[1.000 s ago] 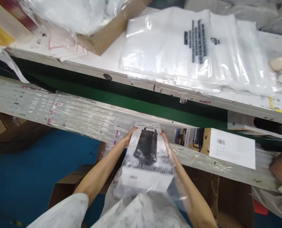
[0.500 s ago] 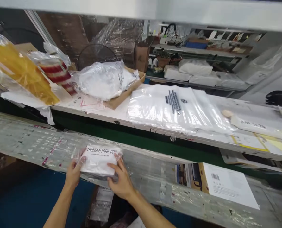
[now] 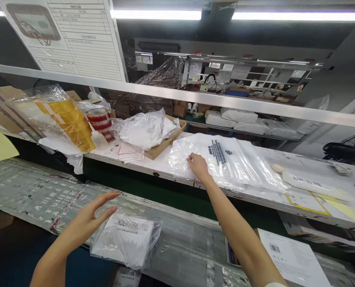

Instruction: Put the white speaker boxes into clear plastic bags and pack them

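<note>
My right hand reaches over the far shelf, its fingers pinched on the left part of a stack of clear plastic bags with dark printed text. Above the near ledge my left hand is open, thumb and fingers apart, holding nothing. Just right of it and below lies a white printed packet in a clear plastic bag, lettered "Built for adventure". The packet rests flat on the grey ledge, partly overhanging the front edge.
Yellow tape rolls and red tape rolls stand at the left of the shelf. An open cardboard tray holds crumpled plastic. A white box lies at the right. A metal bar crosses above the shelf.
Both hands have let go of the bagged packet, which now lies on the ledge. My right hand has moved up and forward to the plastic bags. The view has tilted upward.
</note>
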Tool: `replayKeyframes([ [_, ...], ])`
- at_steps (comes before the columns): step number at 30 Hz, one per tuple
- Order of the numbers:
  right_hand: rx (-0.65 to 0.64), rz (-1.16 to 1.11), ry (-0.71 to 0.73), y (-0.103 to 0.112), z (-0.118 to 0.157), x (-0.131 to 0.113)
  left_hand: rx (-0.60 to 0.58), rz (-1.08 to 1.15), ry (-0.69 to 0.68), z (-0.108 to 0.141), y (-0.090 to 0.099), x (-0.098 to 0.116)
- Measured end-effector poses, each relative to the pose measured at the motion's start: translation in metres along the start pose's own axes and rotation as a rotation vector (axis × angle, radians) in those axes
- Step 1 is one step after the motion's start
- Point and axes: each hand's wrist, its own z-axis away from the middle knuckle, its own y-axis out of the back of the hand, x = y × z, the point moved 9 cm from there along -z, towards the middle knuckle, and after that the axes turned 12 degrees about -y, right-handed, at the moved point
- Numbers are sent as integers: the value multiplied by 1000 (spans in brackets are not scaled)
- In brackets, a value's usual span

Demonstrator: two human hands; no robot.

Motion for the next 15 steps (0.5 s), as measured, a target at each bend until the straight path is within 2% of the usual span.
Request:
replayKeyframes([
  [1, 54, -16, -7, 14, 3, 6, 2, 33, -33, -5, 0, 17],
  [3, 219, -129, -14, 60, 15, 19, -4, 119, -140, -18, -5, 54],
  [5, 327, -385, -23, 108, 32, 35, 18, 198, -314, -38, -12, 101],
  [7, 255, -702, -53, 139, 49, 48, 82, 214, -526, -66, -22, 156],
  [8, 169, -827, -79, 147, 57, 51, 120, 191, -634, -82, -28, 186],
  [10, 14, -991, -145, 160, 81, 57, 127, 113, -817, -117, -53, 244],
  [12, -51, -1076, -230, 175, 110, 70, 32, 109, -947, -145, -88, 294],
  [13, -48, -1110, -272, 184, 126, 81, -76, 141, -974, -154, -108, 314],
  [15, 27, -1172, -345, 208, 157, 115, -345, 264, -939, -160, -146, 342],
])
